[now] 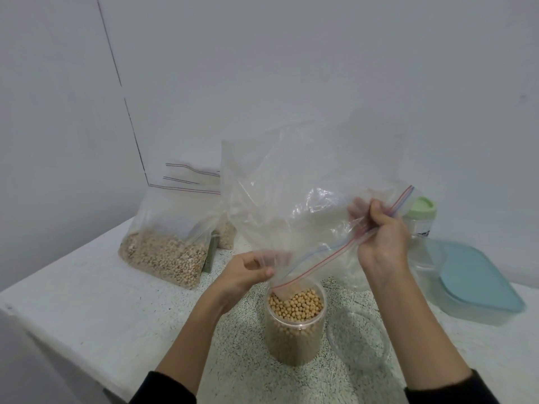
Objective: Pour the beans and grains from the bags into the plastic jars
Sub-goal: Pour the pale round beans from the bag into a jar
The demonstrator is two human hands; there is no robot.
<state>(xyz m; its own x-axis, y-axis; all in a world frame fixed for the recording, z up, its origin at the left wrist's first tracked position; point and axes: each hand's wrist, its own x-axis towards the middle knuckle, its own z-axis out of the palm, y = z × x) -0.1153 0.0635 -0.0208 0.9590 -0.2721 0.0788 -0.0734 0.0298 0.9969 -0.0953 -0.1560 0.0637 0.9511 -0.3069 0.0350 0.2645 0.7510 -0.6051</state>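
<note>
A clear plastic jar [294, 330], open at the top, stands on the speckled table [116, 310] and is nearly full of yellow beans. Above it I hold a large clear zip bag [291, 193] upside down, mouth over the jar; it looks empty. My left hand [248, 272] pinches the lower end of the bag's zip edge just above the jar rim. My right hand [382, 237] grips the upper part of the zip strip. The jar's clear lid [358, 336] lies flat to the right of the jar.
A zip bag of pale grains [166, 246] stands at the back left, with another bag [227, 237] behind it. A small green-lidded jar [421, 212] and a box with a blue lid [478, 281] sit at the right. The table's edge runs along the left.
</note>
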